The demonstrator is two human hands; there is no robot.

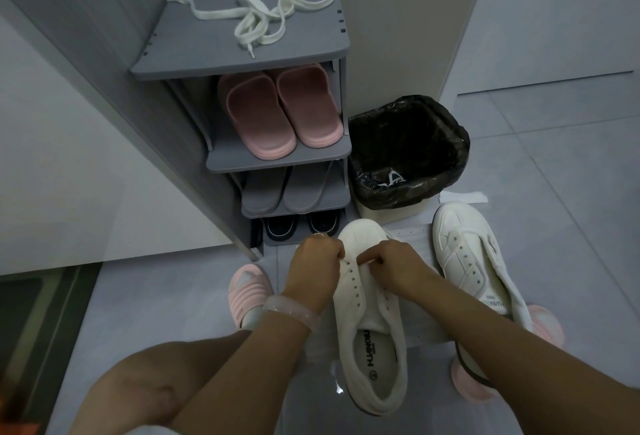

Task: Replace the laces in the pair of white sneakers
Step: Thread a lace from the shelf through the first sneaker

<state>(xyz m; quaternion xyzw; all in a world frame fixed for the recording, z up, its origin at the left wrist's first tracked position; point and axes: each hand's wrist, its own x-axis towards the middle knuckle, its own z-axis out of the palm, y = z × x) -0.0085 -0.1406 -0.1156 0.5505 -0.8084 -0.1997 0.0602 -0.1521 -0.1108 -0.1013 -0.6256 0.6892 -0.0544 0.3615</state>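
At the near sneaker (pixel 367 313) toe eyelets, both hands, left hand (pixel 317 263) and right hand (pixel 401 265), pinch lace ends; even both sides before crossing.

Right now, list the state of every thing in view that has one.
White sneaker under the hands: unlaced, eyelets bare.
Second white sneaker: unlaced, on the floor.
White flat laces: loose on the grey rack top.
Bin with black liner: open.
Left hand: pinching.
Right hand: pinching.
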